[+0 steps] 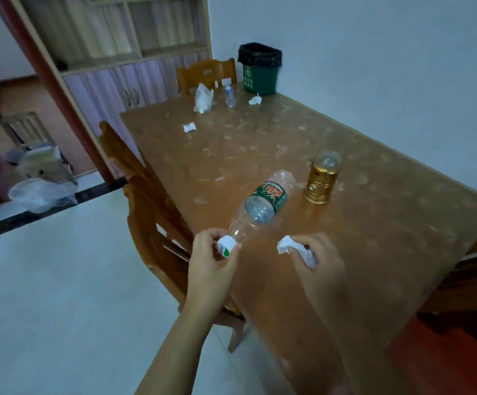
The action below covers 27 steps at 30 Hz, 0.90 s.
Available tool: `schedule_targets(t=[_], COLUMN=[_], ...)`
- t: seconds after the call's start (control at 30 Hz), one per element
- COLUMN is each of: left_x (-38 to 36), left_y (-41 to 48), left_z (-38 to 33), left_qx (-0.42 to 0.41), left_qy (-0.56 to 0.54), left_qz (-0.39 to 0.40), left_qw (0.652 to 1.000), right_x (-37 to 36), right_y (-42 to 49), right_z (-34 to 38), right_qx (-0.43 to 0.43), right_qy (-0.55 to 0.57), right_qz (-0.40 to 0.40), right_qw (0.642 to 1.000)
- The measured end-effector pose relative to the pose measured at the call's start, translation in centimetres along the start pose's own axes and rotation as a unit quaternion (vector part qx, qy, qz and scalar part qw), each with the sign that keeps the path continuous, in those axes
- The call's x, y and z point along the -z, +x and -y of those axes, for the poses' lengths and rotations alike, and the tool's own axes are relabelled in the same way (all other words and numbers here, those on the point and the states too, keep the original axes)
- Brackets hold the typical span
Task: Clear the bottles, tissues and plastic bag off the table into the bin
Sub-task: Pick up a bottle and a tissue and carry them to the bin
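Note:
My left hand (pixel 213 260) grips the white cap end of a clear plastic bottle (pixel 263 203) with a green label, held tilted over the near part of the wooden table (pixel 374 223). A crumpled white tissue (pixel 297 249) is clenched in my right hand (pixel 321 260). At the far end of the table lie a white plastic bag (pixel 203 99), a second small clear bottle (pixel 229 96) and two crumpled tissues, one (pixel 255 100) near the bin and one (pixel 189 127) further left. The green bin (pixel 260 71) with a black liner stands at the far corner.
A gold lantern (pixel 321 178) stands on the table just right of the held bottle. Wooden chairs sit along the left side (pixel 146 201) and at the far end (pixel 206 74). A cabinet (pixel 112 52) fills the back left. The wall runs along the table's right side.

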State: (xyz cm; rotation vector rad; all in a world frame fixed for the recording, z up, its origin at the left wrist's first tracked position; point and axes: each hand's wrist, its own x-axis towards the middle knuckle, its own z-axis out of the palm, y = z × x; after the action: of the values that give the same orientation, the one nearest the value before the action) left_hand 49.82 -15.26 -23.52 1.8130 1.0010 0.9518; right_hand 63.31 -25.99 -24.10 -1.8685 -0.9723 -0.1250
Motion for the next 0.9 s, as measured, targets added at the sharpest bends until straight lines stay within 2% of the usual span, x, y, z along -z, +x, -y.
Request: schedule_targets(t=[0.1,0.2,0.47,0.7,0.8,0.9], left_x=[5.1,11.0,24.9,31.4,33.3,35.2], left_y=[-1.3,-3.0,-7.1,-7.5,-6.2,-3.4], left_z=[-0.2,0.8,7.0,11.6,13.8,15.9], left_qx=[-0.021,-0.021,0.046,0.118,0.142,0.159], left_qy=[-0.004,-0.026,-0.029,-0.032,-0.022,-0.004], left_qz=[-0.038,-0.068,-0.155,-0.202,-0.194,-0.191], left_qw=[0.999,0.997,0.986,0.972,0.970,0.969], right_x=[-2.2,-4.9,-13.5,-19.9,-23.6,-27.6], right_y=[-1.8,-4.0,-10.1,-11.1,-10.5,-9.1], right_z=[4.6,9.1,18.8,23.3,24.6,25.5], right_qx=[0.052,0.084,0.137,0.181,0.158,0.157], right_qy=[0.011,0.040,0.119,0.129,0.166,0.149], right_qz=[-0.001,0.035,0.104,0.160,0.193,0.207], right_qw=[0.999,0.995,0.978,0.962,0.954,0.954])
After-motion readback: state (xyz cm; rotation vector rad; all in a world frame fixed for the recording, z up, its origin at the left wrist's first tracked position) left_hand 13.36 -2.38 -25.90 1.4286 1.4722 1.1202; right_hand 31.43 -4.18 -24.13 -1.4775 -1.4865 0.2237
